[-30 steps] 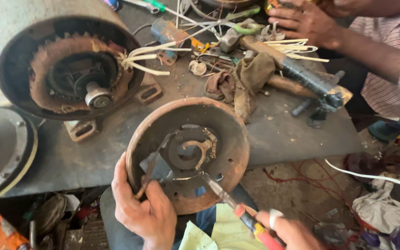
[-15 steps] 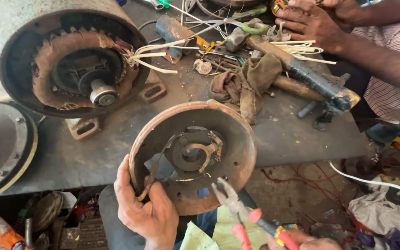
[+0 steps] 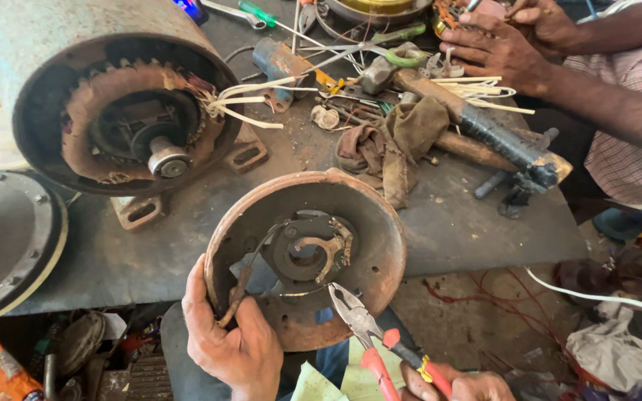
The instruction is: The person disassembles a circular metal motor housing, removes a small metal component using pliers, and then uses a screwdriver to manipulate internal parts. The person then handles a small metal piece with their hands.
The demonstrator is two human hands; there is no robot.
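Fingers (image 3: 206, 315) of left hand (image 3: 235, 345): curled over the near rim of a rusty round end cover (image 3: 306, 256), thumb inside, gripping it tilted at the bench edge. Right hand (image 3: 462, 386): wrapped closed around the red handles of pliers (image 3: 362, 327), jaws slightly parted, tip just inside the cover's lower rim, not yet on any part. Inside the cover: centre bracket and plate, in place. Beyond the fingers: metal bench (image 3: 455, 223); brown rag (image 3: 391, 145); hammer (image 3: 447, 104). Far left: open motor body (image 3: 105, 89), windings and shaft exposed, leads loose; second cover (image 3: 9, 238). Far right: another person's hands (image 3: 507, 44) among wires. Progress, judged: motor opened, cover work barely started.
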